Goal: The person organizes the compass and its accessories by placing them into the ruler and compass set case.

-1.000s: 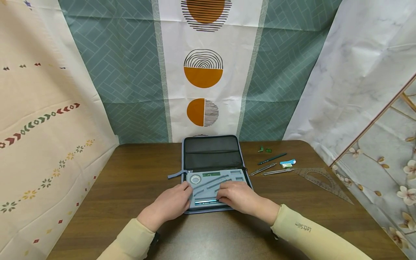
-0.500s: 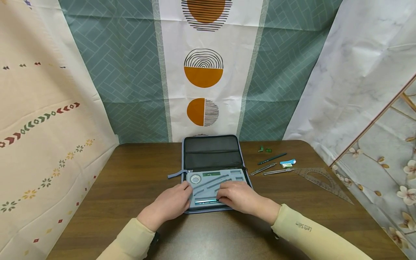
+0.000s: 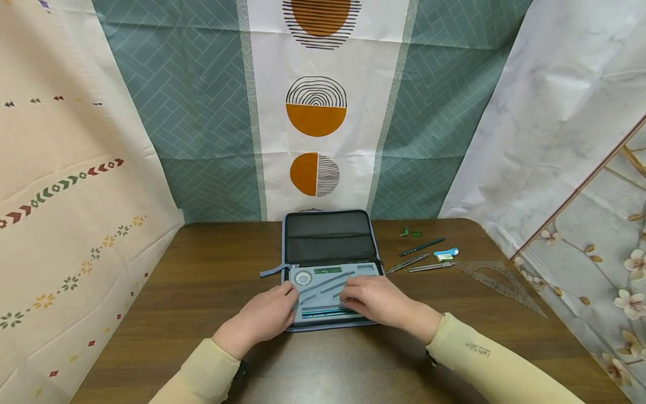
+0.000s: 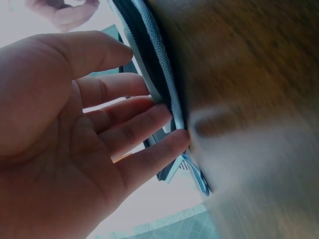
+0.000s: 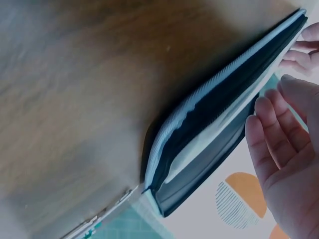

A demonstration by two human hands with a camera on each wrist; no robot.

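A zip case (image 3: 330, 225) lies unfolded at the middle of the table, its black lid at the back. In its front half sits a grey-blue foam tray (image 3: 313, 287) with cut-out slots. The front slot holds shiny blue-green pencil-like rods (image 3: 323, 314). A white ring-shaped piece (image 3: 303, 278) and a green box (image 3: 328, 270) fill two rear slots. My left hand (image 3: 262, 315) touches the case's left edge with fingers extended, as the left wrist view shows. My right hand (image 3: 378, 300) is over the tray's right part, its relaxed fingers (image 5: 271, 137) holding nothing.
Right of the case lie a compass (image 3: 409, 262), a slim metal drawing tool (image 3: 429, 267), a dark pencil (image 3: 421, 247), an eraser (image 3: 445, 257) under a blue item (image 3: 448, 251), a clear set square (image 3: 499, 280) and small green pieces (image 3: 416, 233). A blue strap (image 3: 272, 271) sticks out left.
My right hand has come away from the front slot, shifting slightly right and back, and more of the blue-green rods shows. My left hand has stayed in place.
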